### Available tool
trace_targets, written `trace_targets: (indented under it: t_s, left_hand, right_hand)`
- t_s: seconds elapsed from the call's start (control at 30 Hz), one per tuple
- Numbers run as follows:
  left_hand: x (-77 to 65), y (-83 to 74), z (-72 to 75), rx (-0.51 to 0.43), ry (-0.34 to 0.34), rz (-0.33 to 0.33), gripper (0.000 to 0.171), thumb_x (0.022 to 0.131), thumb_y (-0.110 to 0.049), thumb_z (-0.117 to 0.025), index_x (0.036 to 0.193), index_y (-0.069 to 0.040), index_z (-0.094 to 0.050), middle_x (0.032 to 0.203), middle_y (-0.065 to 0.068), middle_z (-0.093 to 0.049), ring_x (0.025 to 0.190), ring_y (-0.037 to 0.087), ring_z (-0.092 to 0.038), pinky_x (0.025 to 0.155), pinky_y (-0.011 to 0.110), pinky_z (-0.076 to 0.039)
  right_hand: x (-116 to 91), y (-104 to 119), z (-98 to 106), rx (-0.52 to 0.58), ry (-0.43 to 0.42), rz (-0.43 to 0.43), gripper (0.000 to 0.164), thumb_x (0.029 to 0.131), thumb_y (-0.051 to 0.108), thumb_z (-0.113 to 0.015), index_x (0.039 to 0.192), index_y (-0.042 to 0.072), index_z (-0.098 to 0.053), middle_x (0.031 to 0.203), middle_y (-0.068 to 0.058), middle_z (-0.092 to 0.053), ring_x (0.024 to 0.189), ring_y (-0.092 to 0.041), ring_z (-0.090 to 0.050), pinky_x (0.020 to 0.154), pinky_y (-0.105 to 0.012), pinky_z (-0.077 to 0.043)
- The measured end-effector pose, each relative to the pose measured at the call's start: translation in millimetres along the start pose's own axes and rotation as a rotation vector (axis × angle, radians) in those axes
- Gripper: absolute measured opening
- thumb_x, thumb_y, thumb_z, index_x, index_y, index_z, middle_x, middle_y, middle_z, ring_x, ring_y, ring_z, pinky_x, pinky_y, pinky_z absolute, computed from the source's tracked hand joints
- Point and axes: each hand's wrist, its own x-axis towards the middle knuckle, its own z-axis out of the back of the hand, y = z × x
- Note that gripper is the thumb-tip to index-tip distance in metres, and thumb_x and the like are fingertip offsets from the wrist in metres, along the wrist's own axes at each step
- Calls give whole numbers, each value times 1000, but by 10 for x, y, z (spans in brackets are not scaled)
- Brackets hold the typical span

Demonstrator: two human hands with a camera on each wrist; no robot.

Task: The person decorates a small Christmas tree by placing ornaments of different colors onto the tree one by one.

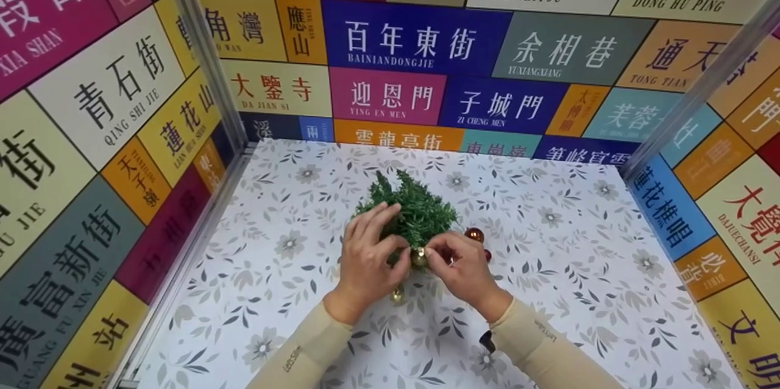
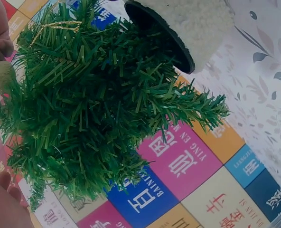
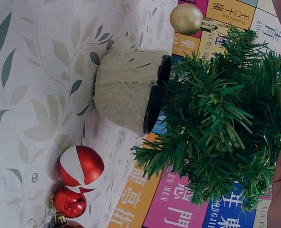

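Observation:
A small green artificial Christmas tree [image 1: 420, 212] with a white fuzzy pot [image 3: 126, 90] stands in front of me. At its near side is a gold Christmas ball [image 1: 418, 256]. My right hand [image 1: 466, 270] pinches the ball from the right between thumb and index finger. On the ball's left, the thumb and bent index finger of my left hand [image 1: 368, 255] meet close against it, while its other fingers reach over the branches. A thin gold cord [image 2: 55, 28] lies across the greenery in the left wrist view. The exact fingertip contact is partly hidden.
Another gold ball [image 1: 397, 294] shows below my left hand. Right of the tree are a red-and-white ball [image 3: 81, 166], a shiny red ball [image 3: 69, 202] and a darker ball [image 3: 68, 224]. Sign-covered walls [image 1: 414, 41] surround the floral-patterned table [image 1: 286, 279].

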Motion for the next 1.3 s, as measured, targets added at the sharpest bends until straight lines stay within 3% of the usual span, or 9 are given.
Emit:
trace_targets:
  t_s: [0.2, 0.53, 0.73, 0.9, 1.17, 1.3]
  left_hand:
    - [26, -11, -31, -30, 6, 30, 7, 82, -16, -69, 75, -16, -70, 138, 10, -58, 132, 31, -48, 105, 55, -36]
    - [63, -7, -67, -47, -6, 71, 5, 83, -17, -70, 78, -17, -68, 126, 7, -65, 121, 24, -56, 103, 55, -38]
    - [70, -1, -71, -8, 8, 71, 4, 84, -17, -71, 80, -16, -70, 124, 7, -65, 116, 25, -59, 103, 50, -38]
    - [53, 6, -70, 60, 41, 58, 5, 84, -17, -71, 80, -15, -72, 130, 8, -62, 119, 27, -56, 106, 46, -35]
    - [32, 25, -62, 86, 49, 24, 8, 85, -18, -69, 80, -13, -72, 137, 10, -59, 126, 30, -53, 107, 49, -35]
    - [38, 28, -64, 70, 26, 12, 8, 87, -19, -69, 82, -14, -72, 135, 9, -60, 125, 30, -54, 106, 50, -36]
  right_hand:
    - [1, -13, -16, 15, -13, -15, 19, 81, -16, -65, 84, 3, -65, 71, 0, -58, 52, -9, -45, 46, -20, -37]
    - [11, -11, -47, 52, -16, -70, 17, 84, -16, -64, 86, 2, -65, 71, -1, -58, 51, -11, -45, 44, -24, -37]
    - [-65, -186, -80, 52, -26, -129, 17, 86, -14, -65, 87, 4, -66, 71, -1, -59, 53, -14, -49, 45, -28, -41]
    - [-132, -332, -79, 6, 20, -152, 15, 90, -3, -67, 91, 12, -68, 73, 6, -60, 54, -10, -50, 48, -22, -41]
    - [-162, -379, -53, -240, 52, -75, 6, 96, 19, -64, 95, 16, -70, 79, 14, -59, 60, -1, -51, 52, -20, -44]
    - [-146, -370, -65, -189, 13, -101, 6, 95, 11, -65, 94, 16, -69, 77, 13, -57, 58, -3, -50, 51, -20, -42]
